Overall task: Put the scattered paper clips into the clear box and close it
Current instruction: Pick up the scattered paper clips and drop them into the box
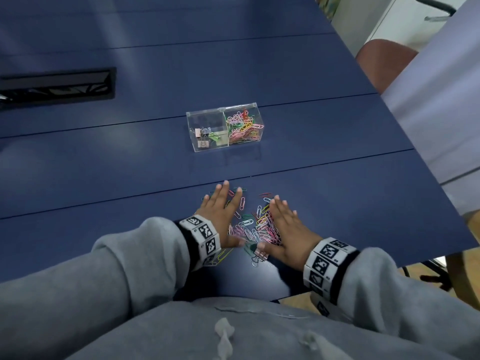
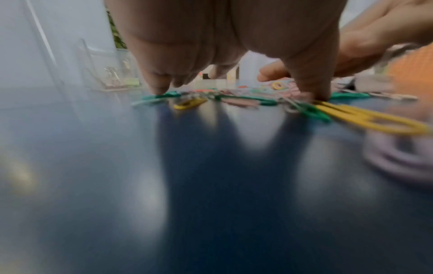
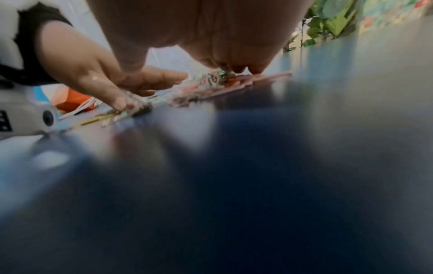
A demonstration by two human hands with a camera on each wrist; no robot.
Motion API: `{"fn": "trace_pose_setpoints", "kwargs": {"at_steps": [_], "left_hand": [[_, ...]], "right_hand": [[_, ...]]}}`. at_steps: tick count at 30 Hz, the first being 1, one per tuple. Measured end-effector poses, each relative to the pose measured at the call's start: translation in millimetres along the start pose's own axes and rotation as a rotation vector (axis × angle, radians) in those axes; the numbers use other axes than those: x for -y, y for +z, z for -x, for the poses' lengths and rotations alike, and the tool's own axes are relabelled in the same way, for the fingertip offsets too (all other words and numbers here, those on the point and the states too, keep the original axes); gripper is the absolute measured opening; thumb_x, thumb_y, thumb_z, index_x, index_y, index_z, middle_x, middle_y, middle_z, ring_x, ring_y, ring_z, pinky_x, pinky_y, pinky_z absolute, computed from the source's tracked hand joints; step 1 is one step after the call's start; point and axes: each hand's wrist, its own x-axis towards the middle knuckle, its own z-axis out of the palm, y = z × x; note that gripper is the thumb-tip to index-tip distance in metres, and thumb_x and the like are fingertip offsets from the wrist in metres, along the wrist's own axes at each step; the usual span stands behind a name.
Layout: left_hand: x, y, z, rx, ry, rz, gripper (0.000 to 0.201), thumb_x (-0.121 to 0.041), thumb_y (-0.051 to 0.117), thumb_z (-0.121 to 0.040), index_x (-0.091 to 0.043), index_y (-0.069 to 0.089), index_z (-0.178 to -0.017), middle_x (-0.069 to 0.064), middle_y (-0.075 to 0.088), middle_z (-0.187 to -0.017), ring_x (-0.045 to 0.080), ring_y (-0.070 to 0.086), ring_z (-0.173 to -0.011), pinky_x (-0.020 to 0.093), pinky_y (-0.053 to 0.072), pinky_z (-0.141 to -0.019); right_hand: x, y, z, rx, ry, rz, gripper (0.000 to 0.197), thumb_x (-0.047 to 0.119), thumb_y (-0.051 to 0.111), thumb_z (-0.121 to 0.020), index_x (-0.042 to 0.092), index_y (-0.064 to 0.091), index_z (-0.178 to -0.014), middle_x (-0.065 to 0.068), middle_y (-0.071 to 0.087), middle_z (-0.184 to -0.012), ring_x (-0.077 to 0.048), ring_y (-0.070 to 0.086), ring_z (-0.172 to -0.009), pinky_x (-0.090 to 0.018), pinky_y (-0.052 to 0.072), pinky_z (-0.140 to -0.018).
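A clear box (image 1: 225, 127) with 2 compartments is seen on the blue table (image 1: 298, 74), well beyond both hands. Its right compartment is filled with coloured paper clips (image 1: 242, 126). In its left compartment a few binder clips (image 1: 204, 137) are kept, 1 of them printed with a small smiling face. Whether the lid is on cannot be told for sure.

The scattered paper clips (image 1: 255, 224) are gathered in a loose pile near the front edge of the table, between the 2 hands. The left hand (image 1: 220, 211) is laid flat on the table with the fingers straight and spread, some clips lying under them. The right hand (image 1: 285, 224) is also laid flat, fingers straight and together, its inner edge touching the pile. Nothing is gripped by either hand. A pink binder clip (image 1: 261, 253) is seen beside the right thumb.

Black-and-white square marker patterns are carried on both wristbands (image 1: 205, 233); no readable writing is found on them.

In the left wrist view, blurred, the fingertips (image 2: 159, 89) are shown pressing on green and yellow clips (image 2: 365, 118), and the box (image 2: 112, 74) appears behind them. In the right wrist view, also blurred, the left hand (image 3: 98, 74) and green plants (image 3: 328, 22) at the far side are shown. A brown chair (image 1: 384, 61) is visible only from the head camera.
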Motion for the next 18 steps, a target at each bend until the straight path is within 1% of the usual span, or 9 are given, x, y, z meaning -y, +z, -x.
{"fn": "trace_pose_setpoints", "kwargs": {"at_steps": [2, 4, 6, 8, 11, 14, 15, 18], "left_hand": [[3, -10, -2, -0.035, -0.010, 0.024, 0.118, -0.059, 0.065, -0.074, -0.020, -0.019, -0.147, 0.012, -0.029, -0.153, 0.026, -0.021, -0.145, 0.040, -0.006, -0.118], [8, -16, 4, -0.030, -0.018, 0.037, 0.120, -0.060, 0.066, -0.072, -0.019, -0.020, -0.147, 0.012, -0.031, -0.153, 0.026, -0.022, -0.144, 0.039, -0.006, -0.119], [15, -14, 17, 0.009, -0.054, 0.036, 0.124, -0.059, 0.068, -0.070, -0.017, -0.021, -0.146, 0.014, -0.030, -0.153, 0.028, -0.021, -0.145, 0.040, -0.003, -0.120], [23, -5, 29, 0.066, -0.114, 0.041, 0.130, -0.060, 0.071, -0.067, -0.015, -0.022, -0.146, 0.017, -0.029, -0.153, 0.029, -0.019, -0.145, 0.041, -0.001, -0.120], [31, 14, 40, 0.121, -0.184, 0.031, 0.136, -0.065, 0.070, -0.063, -0.012, -0.025, -0.144, 0.017, -0.030, -0.152, 0.030, -0.021, -0.144, 0.042, -0.001, -0.119], [29, 26, 43, 0.118, -0.179, -0.011, 0.139, -0.068, 0.070, -0.060, -0.014, -0.028, -0.143, 0.016, -0.033, -0.151, 0.030, -0.024, -0.143, 0.042, -0.004, -0.119], [27, 28, 43, 0.120, -0.170, -0.024, 0.140, -0.068, 0.070, -0.060, -0.014, -0.029, -0.143, 0.015, -0.033, -0.151, 0.030, -0.025, -0.143, 0.043, -0.005, -0.118], [19, 33, 40, 0.105, -0.140, -0.074, 0.139, -0.069, 0.069, -0.060, -0.016, -0.029, -0.142, 0.015, -0.034, -0.151, 0.030, -0.026, -0.142, 0.044, -0.008, -0.117]], "right_hand": [[-6, -9, 4, 0.001, -0.001, 0.017, 0.109, 0.061, 0.053, -0.079, 0.011, -0.021, -0.143, 0.006, -0.033, -0.144, -0.014, -0.025, -0.139, -0.032, -0.011, -0.116], [-15, -17, 12, 0.028, 0.025, 0.100, 0.119, 0.068, 0.054, -0.073, 0.012, -0.025, -0.141, 0.009, -0.037, -0.137, -0.011, -0.027, -0.137, -0.032, -0.010, -0.116], [-24, -20, 21, 0.085, 0.078, 0.162, 0.125, 0.072, 0.055, -0.068, 0.011, -0.027, -0.141, 0.005, -0.038, -0.141, -0.014, -0.027, -0.138, -0.033, -0.009, -0.117], [-28, -16, 29, 0.141, 0.121, 0.171, 0.128, 0.073, 0.056, -0.067, 0.010, -0.027, -0.140, -0.003, -0.035, -0.149, -0.019, -0.025, -0.141, -0.035, -0.007, -0.119], [-25, -4, 35, 0.172, 0.140, 0.195, 0.124, 0.073, 0.052, -0.070, 0.008, -0.028, -0.139, -0.008, -0.035, -0.149, -0.022, -0.026, -0.141, -0.037, -0.007, -0.119], [-14, 6, 29, 0.152, 0.126, 0.221, 0.117, 0.070, 0.047, -0.076, 0.006, -0.029, -0.138, -0.006, -0.041, -0.142, -0.025, -0.027, -0.140, -0.037, -0.009, -0.117], [-9, 7, 26, 0.146, 0.114, 0.229, 0.115, 0.069, 0.046, -0.078, 0.006, -0.029, -0.138, -0.006, -0.041, -0.142, -0.025, -0.027, -0.140, -0.037, -0.010, -0.116], [6, 11, 14, 0.120, 0.072, 0.235, 0.109, 0.064, 0.045, -0.081, 0.007, -0.028, -0.139, -0.010, -0.033, -0.150, -0.025, -0.025, -0.141, -0.037, -0.010, -0.116]]}}
